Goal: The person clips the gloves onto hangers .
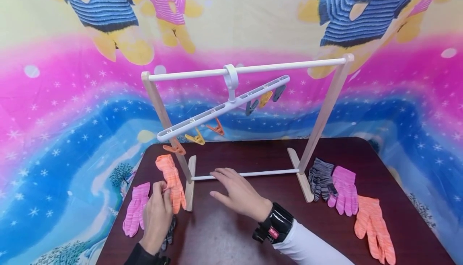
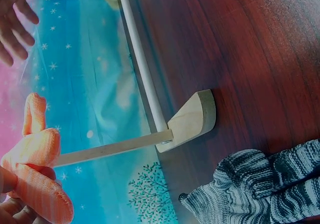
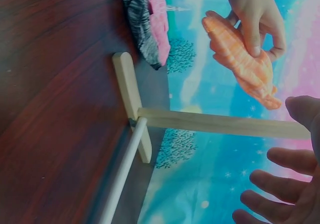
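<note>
My left hand (image 1: 158, 210) pinches an orange knit glove (image 1: 171, 180) and holds it up near the rack's left post. In the right wrist view the orange glove (image 3: 242, 59) hangs from the thumb and fingers. My right hand (image 1: 238, 192) is held out with spread fingers, in front of the rack's lower bar, and holds nothing. Above the glove, an orange clothespin (image 1: 175, 148) hangs at the left end of the white clip hanger (image 1: 224, 108). A yellow clothespin (image 1: 195, 137) and another orange clothespin (image 1: 216, 127) hang farther along the hanger.
The hanger hooks over the top bar (image 1: 289, 66) of a wooden rack. A pink glove (image 1: 136, 208) and a grey glove (image 2: 250, 184) lie at the left. Grey (image 1: 321, 178), pink (image 1: 343, 190) and orange gloves (image 1: 374, 226) lie at the right. Grey and yellow clothespins (image 1: 265, 99) hang on the hanger's right half.
</note>
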Demonstrator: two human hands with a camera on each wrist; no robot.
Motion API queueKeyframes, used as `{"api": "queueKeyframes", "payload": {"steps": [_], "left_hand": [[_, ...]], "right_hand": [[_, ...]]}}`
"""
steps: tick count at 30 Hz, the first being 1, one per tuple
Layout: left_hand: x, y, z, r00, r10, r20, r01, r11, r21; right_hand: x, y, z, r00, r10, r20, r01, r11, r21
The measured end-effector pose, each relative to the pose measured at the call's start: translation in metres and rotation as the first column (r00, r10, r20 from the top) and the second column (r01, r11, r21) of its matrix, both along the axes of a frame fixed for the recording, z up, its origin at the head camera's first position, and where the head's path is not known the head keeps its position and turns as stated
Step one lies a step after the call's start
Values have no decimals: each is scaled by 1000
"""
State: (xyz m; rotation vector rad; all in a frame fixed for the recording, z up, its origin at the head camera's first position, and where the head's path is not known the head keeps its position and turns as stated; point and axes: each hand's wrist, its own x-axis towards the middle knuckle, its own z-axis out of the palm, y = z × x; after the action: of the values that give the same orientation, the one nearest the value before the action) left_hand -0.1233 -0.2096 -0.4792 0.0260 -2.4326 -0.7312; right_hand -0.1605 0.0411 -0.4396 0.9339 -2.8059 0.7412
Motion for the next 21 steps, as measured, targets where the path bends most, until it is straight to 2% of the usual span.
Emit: {"api": "queueKeyframes", "payload": {"steps": [9, 15, 21], "left_hand": [[1, 2, 2, 999, 0, -36, 0, 1000, 4], [1, 2, 4, 999, -12, -30, 12, 1000, 8], [1, 3, 6, 998, -7, -70, 8, 1000, 3]], "right_hand": [[-4, -12, 15, 1000, -4, -24, 3, 999, -48], [-6, -17, 21, 999, -11, -52, 6, 996, -93], [-6, -23, 30, 999, 6, -50, -11, 995, -99]]}}
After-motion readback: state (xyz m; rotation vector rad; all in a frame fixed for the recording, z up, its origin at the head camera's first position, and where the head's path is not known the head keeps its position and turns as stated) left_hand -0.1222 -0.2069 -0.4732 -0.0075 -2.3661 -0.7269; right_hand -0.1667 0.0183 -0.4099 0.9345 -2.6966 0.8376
